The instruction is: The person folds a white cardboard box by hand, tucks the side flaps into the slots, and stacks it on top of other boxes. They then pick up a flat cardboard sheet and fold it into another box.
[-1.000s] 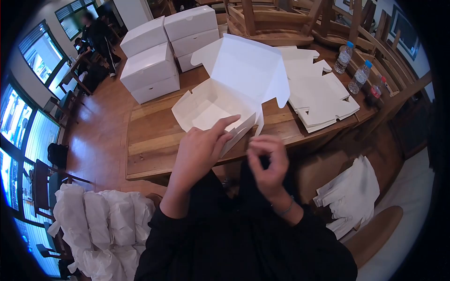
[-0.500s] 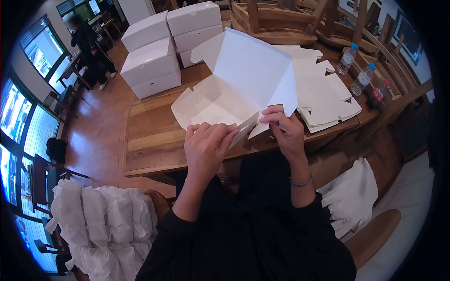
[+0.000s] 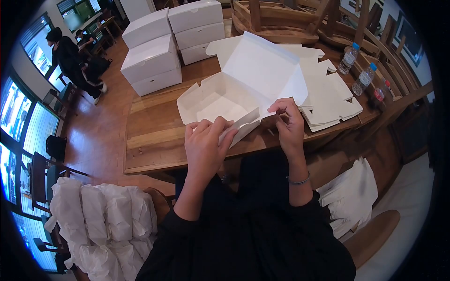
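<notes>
A white cardboard box [image 3: 220, 100] stands partly folded on the wooden table [image 3: 154, 143], its lid [image 3: 265, 63] raised and leaning back to the right. My left hand [image 3: 206, 143] grips the box's near wall, thumb on the outer side and fingers over the top edge. At the near right corner, my right hand [image 3: 289, 122] pinches a small flap of the same box between thumb and fingers. Part of that flap is hidden by the fingertips.
Folded white boxes [image 3: 152, 65] are stacked at the back left. Flat box blanks [image 3: 330, 98] lie right, near plastic bottles [image 3: 363, 79]. Upturned wooden chairs [image 3: 276, 23] stand behind. White wrapped bundles [image 3: 105, 215] sit at lower left. A person [image 3: 70, 61] walks in the background.
The box has shifted slightly right and its lid has tipped further back. My right hand has moved a little, still on the corner flap. The background person has moved.
</notes>
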A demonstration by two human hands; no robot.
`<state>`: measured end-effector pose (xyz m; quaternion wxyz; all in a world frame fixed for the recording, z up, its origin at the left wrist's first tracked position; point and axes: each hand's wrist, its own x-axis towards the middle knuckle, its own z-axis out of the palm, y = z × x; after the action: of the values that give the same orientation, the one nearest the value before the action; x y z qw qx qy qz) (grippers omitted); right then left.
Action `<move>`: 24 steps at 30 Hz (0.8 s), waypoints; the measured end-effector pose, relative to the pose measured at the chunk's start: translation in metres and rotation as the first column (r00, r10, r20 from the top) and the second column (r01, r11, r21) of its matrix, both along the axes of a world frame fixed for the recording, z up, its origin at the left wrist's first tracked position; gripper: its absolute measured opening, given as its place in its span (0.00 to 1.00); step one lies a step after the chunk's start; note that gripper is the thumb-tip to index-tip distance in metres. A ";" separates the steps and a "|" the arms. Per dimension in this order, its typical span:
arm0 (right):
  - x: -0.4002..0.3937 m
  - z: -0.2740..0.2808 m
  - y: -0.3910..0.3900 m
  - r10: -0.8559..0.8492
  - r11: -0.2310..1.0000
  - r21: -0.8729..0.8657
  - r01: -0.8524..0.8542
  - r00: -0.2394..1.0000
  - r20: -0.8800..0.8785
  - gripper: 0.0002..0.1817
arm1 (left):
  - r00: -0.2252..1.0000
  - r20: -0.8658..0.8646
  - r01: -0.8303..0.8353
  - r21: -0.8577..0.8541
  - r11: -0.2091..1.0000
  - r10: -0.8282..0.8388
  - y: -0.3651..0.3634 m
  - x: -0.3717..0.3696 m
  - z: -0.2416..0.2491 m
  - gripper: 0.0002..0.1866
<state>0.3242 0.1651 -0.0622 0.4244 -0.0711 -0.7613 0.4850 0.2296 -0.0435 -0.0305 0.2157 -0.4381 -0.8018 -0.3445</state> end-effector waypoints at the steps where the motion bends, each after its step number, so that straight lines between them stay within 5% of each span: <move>1: -0.001 -0.001 0.001 -0.005 1.000 0.014 0.005 1.000 -0.004 0.14 | 1.000 -0.009 0.004 0.007 1.000 -0.004 0.000 0.000 0.000 0.10; 24: -0.012 0.002 -0.031 0.063 0.993 0.105 -0.051 0.991 -0.115 0.15 | 0.991 0.068 0.113 0.060 0.992 -0.117 0.002 0.001 0.007 0.05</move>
<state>0.3119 0.1341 -0.0604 0.4576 0.0011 -0.7603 0.4610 0.2301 -0.0417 -0.0237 0.1789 -0.4650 -0.7724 -0.3939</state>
